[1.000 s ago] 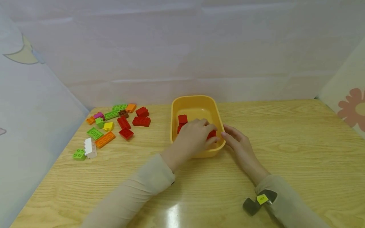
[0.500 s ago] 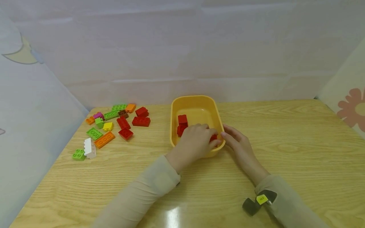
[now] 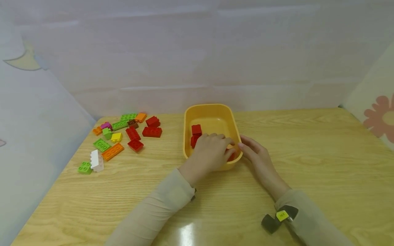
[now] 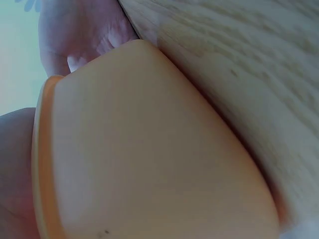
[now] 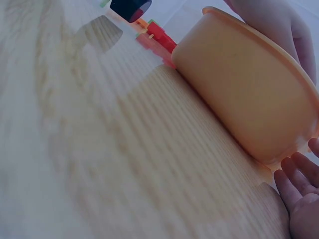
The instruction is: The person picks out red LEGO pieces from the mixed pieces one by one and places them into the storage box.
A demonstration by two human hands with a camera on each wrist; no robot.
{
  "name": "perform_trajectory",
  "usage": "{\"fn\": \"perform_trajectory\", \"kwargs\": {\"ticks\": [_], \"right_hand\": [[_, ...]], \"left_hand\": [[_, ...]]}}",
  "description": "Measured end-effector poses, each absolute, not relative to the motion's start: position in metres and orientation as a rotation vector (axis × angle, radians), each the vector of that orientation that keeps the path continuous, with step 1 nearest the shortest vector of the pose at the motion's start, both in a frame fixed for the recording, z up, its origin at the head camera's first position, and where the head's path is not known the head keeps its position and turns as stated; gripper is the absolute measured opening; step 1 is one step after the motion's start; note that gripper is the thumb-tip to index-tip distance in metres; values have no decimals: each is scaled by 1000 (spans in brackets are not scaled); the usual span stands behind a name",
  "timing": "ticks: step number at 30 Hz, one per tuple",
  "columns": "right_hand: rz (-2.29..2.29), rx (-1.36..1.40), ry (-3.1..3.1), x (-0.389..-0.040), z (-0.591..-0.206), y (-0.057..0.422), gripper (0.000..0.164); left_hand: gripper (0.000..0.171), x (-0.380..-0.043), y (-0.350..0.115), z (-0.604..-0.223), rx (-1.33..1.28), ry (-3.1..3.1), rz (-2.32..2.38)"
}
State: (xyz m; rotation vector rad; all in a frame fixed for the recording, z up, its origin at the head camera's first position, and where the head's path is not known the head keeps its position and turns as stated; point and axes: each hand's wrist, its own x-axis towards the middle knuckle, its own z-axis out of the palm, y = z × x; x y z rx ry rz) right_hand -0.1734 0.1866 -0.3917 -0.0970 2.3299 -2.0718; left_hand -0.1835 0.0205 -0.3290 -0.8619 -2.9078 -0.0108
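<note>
In the head view, my left hand [image 3: 210,152] reaches over the near rim of a yellow bin [image 3: 212,108]. Its thumb and fingers close around a red toy brick [image 3: 230,155] low in the near right corner; the fingertips are hidden. Two more red bricks [image 3: 196,130] lie in the bin, left of this hand. My right hand [image 3: 260,159] rests along the bin's outer right side, thumb at the rim. In the right wrist view, the fingers of that right hand [image 5: 301,186] are extended near the bin wall [image 5: 244,84].
Several loose toy bricks lie at the table's left: red bricks [image 3: 152,132], a white brick [image 3: 96,160], a yellow brick [image 3: 117,137], an orange brick [image 3: 113,151] and green ones [image 3: 102,145]. A pale wall covering [image 3: 215,58] rises behind the bin.
My left hand has moved slightly down and toward the near side of the bin, and the red brick at its thumb sits lower. My right hand has stayed put.
</note>
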Motion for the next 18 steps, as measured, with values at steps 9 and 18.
{"fn": "perform_trajectory", "kwargs": {"ticks": [9,18], "right_hand": [[-2028,-92,2367,-174,-390,184,59],[-2015,-84,2380,-174,-391,185,62]], "left_hand": [[40,-188,12,-327,-948,-2920,-52],[35,-200,-8,-316,-959,-2856,-122]]}}
